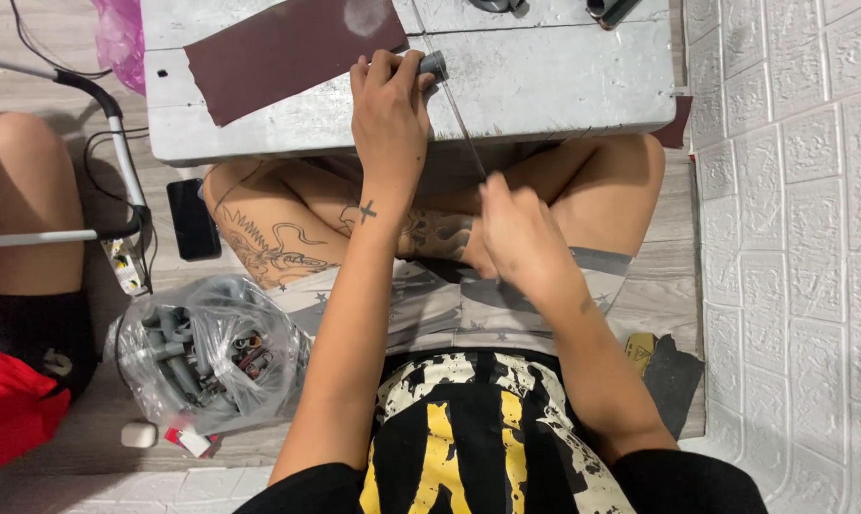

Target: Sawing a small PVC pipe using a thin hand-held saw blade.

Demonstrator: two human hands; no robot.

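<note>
- The left hand (389,112) rests on the front edge of the grey counter (564,86), its fingers (378,69) curled tight around a grey handle (434,65) and pressing it down on the board.
- A thin metal rod (461,119) runs out of that handle. Its long axis slants from the handle, up on the counter, down and slightly right, off the counter's front edge and toward the person's lap.
- The right hand (521,238) sits at the lower, free end of the rod, over the crossed legs. It is blurred, so I cannot tell whether its fingers pinch the rod or only touch it.
- So the rod lies between the two hands: the left hand has the handle end, the right hand is nearer the tip.
- A dark brown sheet of sandpaper (292,48) lies flat on the counter, just left of the left hand, not touching it.
- On the floor to the left stand a clear plastic bag of grey parts (207,357), a black phone (192,219) and a white power strip (126,262).
- Another person's knee (21,190) shows at the far left, well apart.
</note>
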